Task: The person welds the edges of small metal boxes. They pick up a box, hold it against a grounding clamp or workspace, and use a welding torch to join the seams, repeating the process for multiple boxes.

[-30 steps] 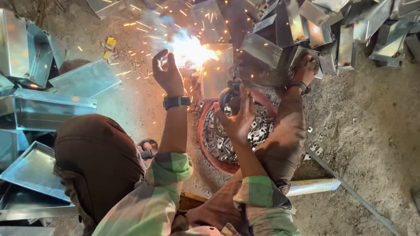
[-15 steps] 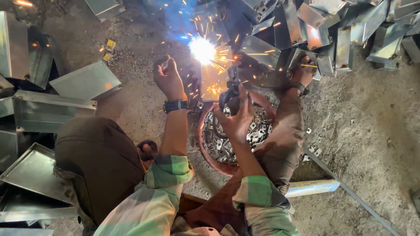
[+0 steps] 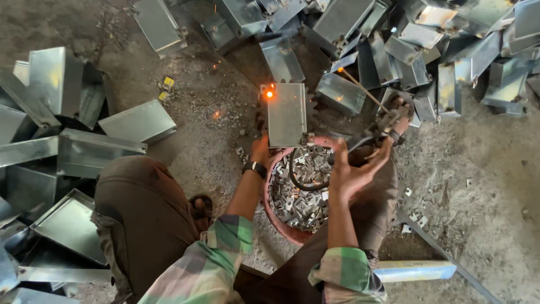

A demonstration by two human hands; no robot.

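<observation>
Left hand [image 3: 260, 151] extended forward, grip closed; right hand [image 3: 354, 169] raised, grip closed.

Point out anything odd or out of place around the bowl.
A glowing orange spot sits on the top left corner of the metal box that the left hand touches, with embers on the dirt. Small metal pieces lie scattered outside the red bowl.

Left hand [image 3: 260, 151] on metal box [image 3: 287, 114]

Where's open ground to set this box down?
Bare dirt lies right of the red basin, beyond the knee, with only a few scraps. A smaller patch lies left of the held metal box. The box piles above and stacked trays left are crowded.
</observation>
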